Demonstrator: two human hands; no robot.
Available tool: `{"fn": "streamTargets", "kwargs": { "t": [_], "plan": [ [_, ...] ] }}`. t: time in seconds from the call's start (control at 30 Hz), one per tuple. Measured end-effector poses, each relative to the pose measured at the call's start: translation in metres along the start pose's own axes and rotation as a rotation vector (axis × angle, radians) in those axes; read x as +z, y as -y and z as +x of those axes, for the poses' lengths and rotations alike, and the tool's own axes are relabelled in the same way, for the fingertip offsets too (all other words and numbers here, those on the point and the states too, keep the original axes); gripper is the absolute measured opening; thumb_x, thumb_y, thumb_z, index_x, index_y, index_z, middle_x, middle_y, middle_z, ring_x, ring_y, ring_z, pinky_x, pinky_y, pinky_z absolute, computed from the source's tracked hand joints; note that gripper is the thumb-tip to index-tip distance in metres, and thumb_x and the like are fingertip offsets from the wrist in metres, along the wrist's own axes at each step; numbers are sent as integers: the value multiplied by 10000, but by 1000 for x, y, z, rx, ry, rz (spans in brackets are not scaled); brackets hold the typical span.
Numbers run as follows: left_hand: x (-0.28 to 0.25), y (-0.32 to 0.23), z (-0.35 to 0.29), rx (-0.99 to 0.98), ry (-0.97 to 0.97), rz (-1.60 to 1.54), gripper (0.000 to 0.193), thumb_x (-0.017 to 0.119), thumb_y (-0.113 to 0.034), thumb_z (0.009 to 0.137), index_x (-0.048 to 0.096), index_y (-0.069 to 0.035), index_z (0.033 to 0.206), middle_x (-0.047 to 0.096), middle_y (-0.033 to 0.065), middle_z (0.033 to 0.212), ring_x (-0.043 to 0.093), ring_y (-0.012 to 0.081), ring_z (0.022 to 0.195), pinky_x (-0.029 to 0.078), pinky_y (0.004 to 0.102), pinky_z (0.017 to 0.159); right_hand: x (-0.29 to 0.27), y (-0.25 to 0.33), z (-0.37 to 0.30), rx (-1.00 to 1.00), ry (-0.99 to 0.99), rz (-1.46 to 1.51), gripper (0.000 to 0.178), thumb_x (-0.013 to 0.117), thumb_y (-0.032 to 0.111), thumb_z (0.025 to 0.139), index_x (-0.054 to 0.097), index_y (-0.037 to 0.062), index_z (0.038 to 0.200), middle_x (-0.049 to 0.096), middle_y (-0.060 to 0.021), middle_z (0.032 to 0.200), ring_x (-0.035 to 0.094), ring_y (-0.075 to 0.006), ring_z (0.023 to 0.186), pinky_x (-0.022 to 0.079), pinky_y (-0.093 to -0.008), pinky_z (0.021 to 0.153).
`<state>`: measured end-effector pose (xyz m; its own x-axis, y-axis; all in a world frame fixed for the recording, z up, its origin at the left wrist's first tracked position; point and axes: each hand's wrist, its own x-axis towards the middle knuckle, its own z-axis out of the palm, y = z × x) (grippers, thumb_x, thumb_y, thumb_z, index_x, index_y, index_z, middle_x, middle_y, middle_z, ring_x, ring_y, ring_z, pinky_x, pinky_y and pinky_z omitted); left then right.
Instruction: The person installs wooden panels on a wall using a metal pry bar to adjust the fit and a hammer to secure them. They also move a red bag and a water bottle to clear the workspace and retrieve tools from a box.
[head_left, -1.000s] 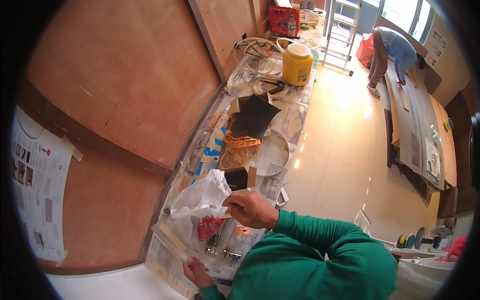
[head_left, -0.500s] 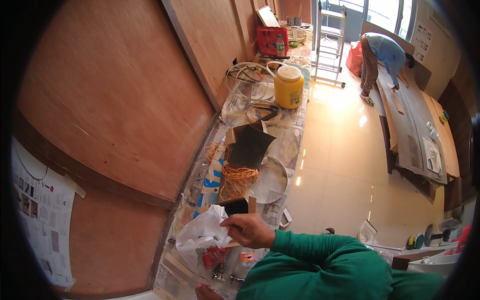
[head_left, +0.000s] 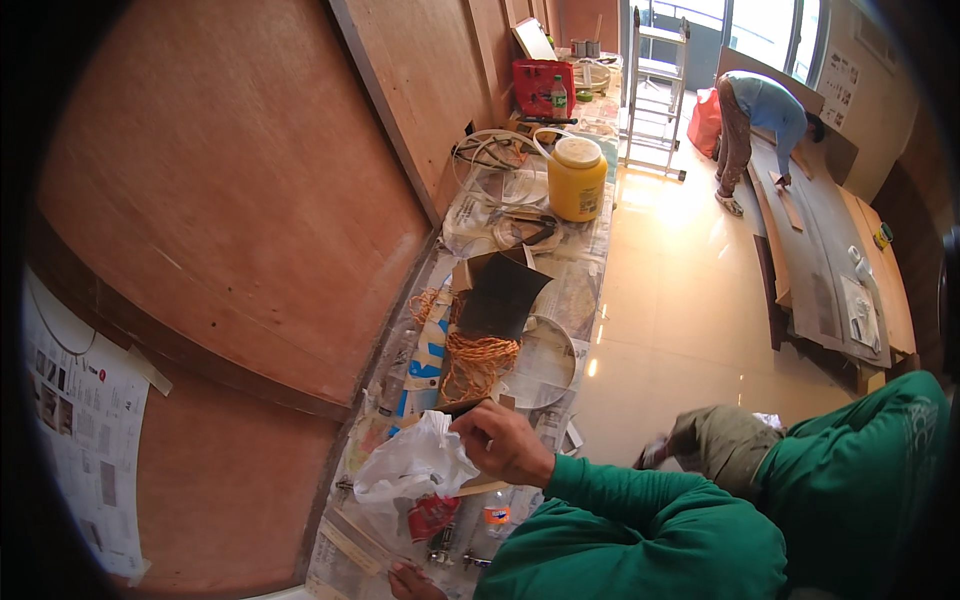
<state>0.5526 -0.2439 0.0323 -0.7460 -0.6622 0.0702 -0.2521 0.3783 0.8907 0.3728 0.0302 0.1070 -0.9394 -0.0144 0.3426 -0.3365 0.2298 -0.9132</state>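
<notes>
My right hand [head_left: 505,443], in a green sleeve, pinches the rim of a thin white plastic bag [head_left: 415,460] between thumb and fingers. The bag hangs over the paper-covered surface. Just below it is a red item [head_left: 432,518], its kind unclear. A small clear bottle [head_left: 497,515] with an orange label stands beside it. Shiny metal parts [head_left: 440,548] lie nearer. At the lower edge my left hand [head_left: 415,582] shows only in part, near a thin wooden strip [head_left: 350,548]; its grip is hidden.
Orange rope [head_left: 478,362], a black sheet [head_left: 505,295], a round rim [head_left: 550,362] and a yellow jug [head_left: 577,180] line the wall. A person in green [head_left: 870,480] is close on the right. Farther off, a person in blue [head_left: 765,105] bends over boards, near a ladder [head_left: 658,95].
My right hand has shifted slightly to the right, still holding the bag. The person in green has come into view at the right. The person in blue stays bent over the boards.
</notes>
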Motion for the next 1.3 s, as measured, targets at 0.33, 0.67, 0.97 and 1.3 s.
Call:
{"fn": "streamTargets", "kwargs": {
  "t": [0.33,0.67,0.97,1.3],
  "plan": [
    [-3,15,-10,54,10,134,250,508,-180,943,557,-9,767,510,148,703,473,303,651,382,450,599,11,10,1,-101,103,-10,143,626,36,815,653,19,955,598,-128,889,634,-272,737,515,-345,647],
    [-3,44,-3,117,-71,117,207,555,-198,906,571,-29,788,584,140,797,545,327,754,431,481,681,4,19,3,-168,217,-82,130,644,90,826,667,46,946,628,-122,833,642,-295,707,518,-359,639],
    [-11,4,-20,159,-281,-132,488,444,-464,996,510,-51,744,468,38,641,487,169,626,413,334,563,5,83,0,-69,1036,189,142,649,140,894,707,20,945,703,-97,798,686,-185,695,526,-324,627],
    [-21,-101,-36,254,-143,-273,324,451,-287,1027,560,-18,883,586,52,643,543,136,547,434,294,524,87,127,-25,-116,1010,209,299,644,166,926,637,-34,1147,688,-130,1000,652,-163,921,514,-302,827]
  ]
}}
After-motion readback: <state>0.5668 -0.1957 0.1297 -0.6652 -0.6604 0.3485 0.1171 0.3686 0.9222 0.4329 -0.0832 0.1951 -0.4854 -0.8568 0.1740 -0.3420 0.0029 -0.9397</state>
